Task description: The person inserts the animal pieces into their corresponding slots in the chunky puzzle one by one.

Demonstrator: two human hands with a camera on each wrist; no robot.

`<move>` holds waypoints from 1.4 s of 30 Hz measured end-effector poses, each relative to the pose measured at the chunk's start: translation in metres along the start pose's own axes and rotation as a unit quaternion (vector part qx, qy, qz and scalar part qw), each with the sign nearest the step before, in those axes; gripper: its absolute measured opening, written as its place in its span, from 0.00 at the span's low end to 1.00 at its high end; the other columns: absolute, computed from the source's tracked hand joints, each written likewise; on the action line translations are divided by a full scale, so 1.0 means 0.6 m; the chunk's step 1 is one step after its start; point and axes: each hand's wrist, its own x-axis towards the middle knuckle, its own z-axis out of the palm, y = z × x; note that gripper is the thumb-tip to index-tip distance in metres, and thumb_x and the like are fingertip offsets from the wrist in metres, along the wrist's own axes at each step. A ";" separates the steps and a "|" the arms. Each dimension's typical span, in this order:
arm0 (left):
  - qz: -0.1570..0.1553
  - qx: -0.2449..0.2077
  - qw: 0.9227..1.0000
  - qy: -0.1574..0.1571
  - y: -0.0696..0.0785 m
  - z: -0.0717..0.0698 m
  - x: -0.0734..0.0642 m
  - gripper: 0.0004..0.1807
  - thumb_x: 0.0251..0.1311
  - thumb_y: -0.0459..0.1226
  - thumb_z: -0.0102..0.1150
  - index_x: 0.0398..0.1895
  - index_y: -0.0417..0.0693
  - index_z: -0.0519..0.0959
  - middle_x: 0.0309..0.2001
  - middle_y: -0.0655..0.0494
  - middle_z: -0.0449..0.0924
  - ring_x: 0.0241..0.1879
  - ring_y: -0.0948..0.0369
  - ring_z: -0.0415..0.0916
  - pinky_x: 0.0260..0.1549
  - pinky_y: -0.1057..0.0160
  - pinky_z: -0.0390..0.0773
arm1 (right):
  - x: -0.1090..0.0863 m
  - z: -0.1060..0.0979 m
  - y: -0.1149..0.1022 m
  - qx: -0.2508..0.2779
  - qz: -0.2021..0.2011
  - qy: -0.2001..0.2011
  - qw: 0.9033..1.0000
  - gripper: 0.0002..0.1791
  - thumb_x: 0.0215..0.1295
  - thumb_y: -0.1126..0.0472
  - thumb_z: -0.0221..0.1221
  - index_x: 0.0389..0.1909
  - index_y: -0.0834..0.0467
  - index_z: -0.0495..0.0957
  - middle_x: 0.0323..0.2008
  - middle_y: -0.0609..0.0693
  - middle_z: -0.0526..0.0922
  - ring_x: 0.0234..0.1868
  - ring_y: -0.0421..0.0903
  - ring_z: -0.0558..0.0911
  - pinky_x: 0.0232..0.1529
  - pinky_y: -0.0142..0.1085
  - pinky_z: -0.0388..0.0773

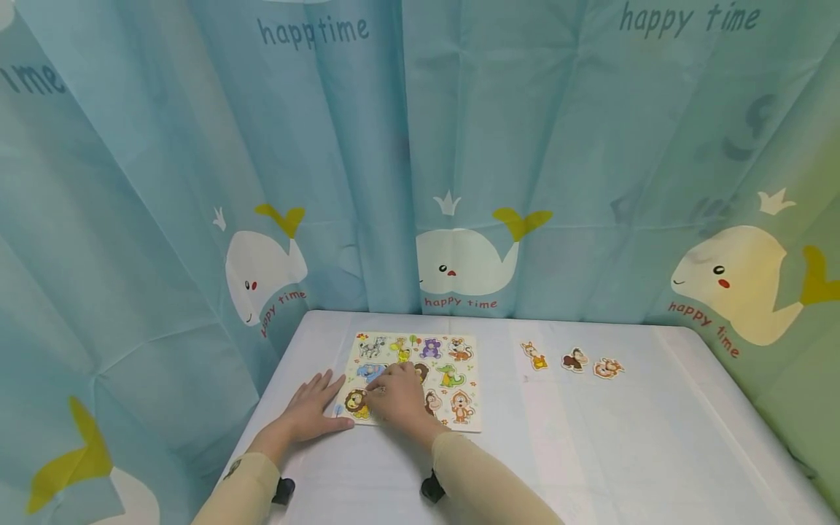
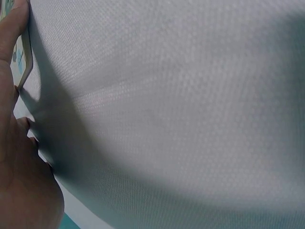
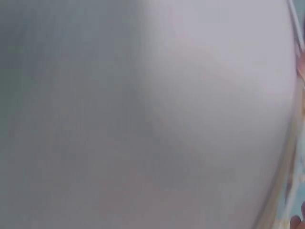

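Note:
An animal puzzle board (image 1: 477, 418) lies on the table, with a lion piece (image 1: 357, 403) at its near left and a crocodile piece (image 1: 450, 375) toward its right. My left hand (image 1: 308, 410) rests at the board's left edge, fingers spread, thumb at the near corner; the left wrist view catches part of this hand (image 2: 26, 176) against the board's edge. Over the middle of the board is my right hand (image 1: 398, 396), fingers bent down beside the lion piece. It covers several pictures, and whatever lies under its fingertips is hidden. The right wrist view is mostly blurred.
Three loose animal pieces lie right of the board: a kangaroo (image 1: 536, 356), a brown monkey-like one (image 1: 574, 359) and an orange one (image 1: 609, 368). The white table (image 1: 623, 437) stretches to the right. A blue whale-print curtain (image 1: 367, 262) hangs behind.

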 end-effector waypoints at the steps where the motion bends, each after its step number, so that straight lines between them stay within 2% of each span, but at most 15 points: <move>1: -0.001 0.000 1.000 0.000 0.000 0.000 0.000 0.57 0.54 0.65 0.68 0.80 0.45 0.59 0.80 0.35 0.47 0.79 0.36 0.40 0.75 0.35 0.40 | 0.001 -0.007 0.009 0.007 0.003 0.000 1.000 0.07 0.62 0.45 0.70 0.36 0.41 0.91 0.41 0.40 0.81 0.47 0.44 0.70 0.49 0.42 0.71; 9: -0.011 0.000 1.000 0.002 0.004 0.000 -0.001 0.58 0.53 0.65 0.68 0.80 0.46 0.58 0.80 0.36 0.47 0.79 0.37 0.39 0.76 0.36 0.39 | 0.013 -0.079 0.083 0.034 0.020 0.030 0.999 0.08 0.63 0.48 0.71 0.40 0.44 0.91 0.45 0.45 0.82 0.51 0.50 0.72 0.53 0.49 0.71; 14: -0.014 0.000 1.000 -0.002 0.003 0.000 -0.003 0.58 0.53 0.65 0.68 0.81 0.46 0.58 0.80 0.36 0.47 0.79 0.37 0.39 0.76 0.36 0.40 | 0.012 -0.115 0.115 0.067 0.034 0.036 0.997 0.09 0.63 0.49 0.71 0.42 0.46 0.90 0.50 0.46 0.82 0.59 0.52 0.71 0.60 0.55 0.69; 19: -0.014 -0.001 1.000 -0.007 0.002 0.001 -0.003 0.58 0.53 0.65 0.68 0.81 0.45 0.58 0.80 0.36 0.47 0.79 0.37 0.39 0.76 0.36 0.40 | 0.004 -0.145 0.153 0.092 0.042 0.045 0.994 0.11 0.63 0.53 0.71 0.44 0.50 0.90 0.48 0.48 0.83 0.58 0.53 0.70 0.62 0.57 0.67; 23: -0.010 -0.001 1.000 -0.002 0.003 0.000 -0.004 0.58 0.53 0.65 0.68 0.80 0.45 0.58 0.80 0.35 0.47 0.79 0.36 0.40 0.75 0.35 0.40 | -0.006 -0.167 0.200 0.074 0.065 0.056 0.994 0.12 0.64 0.53 0.71 0.45 0.52 0.90 0.48 0.50 0.83 0.57 0.54 0.71 0.61 0.56 0.68; 26: -0.010 0.001 1.000 -0.003 0.003 0.000 -0.003 0.58 0.53 0.65 0.68 0.81 0.45 0.58 0.80 0.36 0.47 0.79 0.37 0.39 0.76 0.36 0.40 | -0.018 -0.183 0.241 0.055 0.099 0.064 0.992 0.11 0.64 0.53 0.70 0.45 0.52 0.90 0.49 0.52 0.83 0.58 0.56 0.72 0.60 0.55 0.68; 34: -0.010 -0.004 1.000 -0.007 0.005 -0.003 -0.002 0.58 0.54 0.65 0.68 0.81 0.45 0.58 0.80 0.35 0.46 0.79 0.37 0.39 0.76 0.36 0.39 | -0.055 -0.219 0.345 0.012 0.174 0.082 0.981 0.14 0.69 0.53 0.65 0.50 0.55 0.88 0.53 0.59 0.82 0.62 0.64 0.69 0.62 0.63 0.63; 42: -0.010 -0.002 1.000 -0.007 0.006 -0.003 -0.003 0.58 0.53 0.65 0.68 0.81 0.45 0.57 0.80 0.36 0.46 0.79 0.37 0.39 0.75 0.35 0.39 | -0.084 -0.249 0.392 -0.026 0.216 0.090 0.972 0.17 0.70 0.54 0.62 0.53 0.57 0.86 0.56 0.64 0.79 0.64 0.69 0.66 0.63 0.67 0.58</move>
